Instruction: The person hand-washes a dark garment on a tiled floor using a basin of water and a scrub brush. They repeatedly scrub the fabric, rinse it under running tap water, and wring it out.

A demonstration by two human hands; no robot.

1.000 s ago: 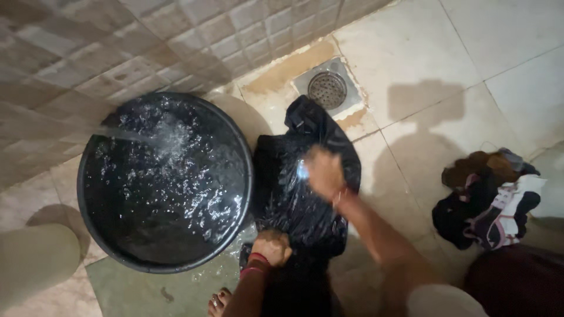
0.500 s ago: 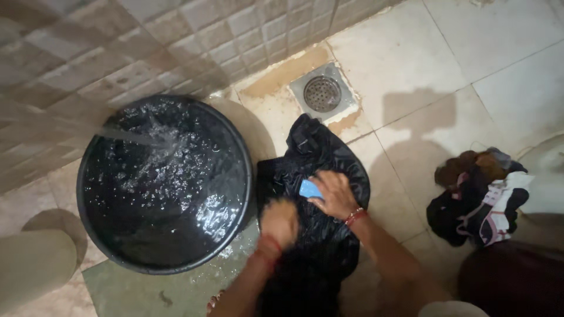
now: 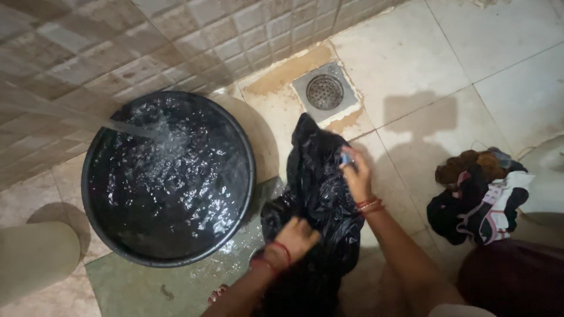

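Black cloth (image 3: 320, 194), soaked and glossy, lies spread in a long crumpled strip down the centre of the frame, on the wet tiled floor (image 3: 411, 64), its upper end just below the square drain (image 3: 325, 92) and its lower end running off the bottom edge. It looks soft and limp, folding wherever it is pushed; wet through, it is likely heavy for its size and slick on the surface, so a bunched handful of fabric would hold better than a flat edge.

Left hand (image 3: 294, 238) sits lower centre, curled down onto the cloth and pressing or bunching it; the fingers are hidden in the folds, so I cannot tell whether they truly grip. Right hand (image 3: 356, 176) rests on the cloth's right edge, higher up, closed around a small blue block (image 3: 346, 157) that may be soap, held against the fabric. Both hands touch the cloth, with it lying between and beneath them.

To the left stands a round black tub (image 3: 167, 179) full of water, a stream of water (image 3: 111, 124) pouring in from the upper left. A pile of clothes (image 3: 479, 196) lies at the right, well apart.
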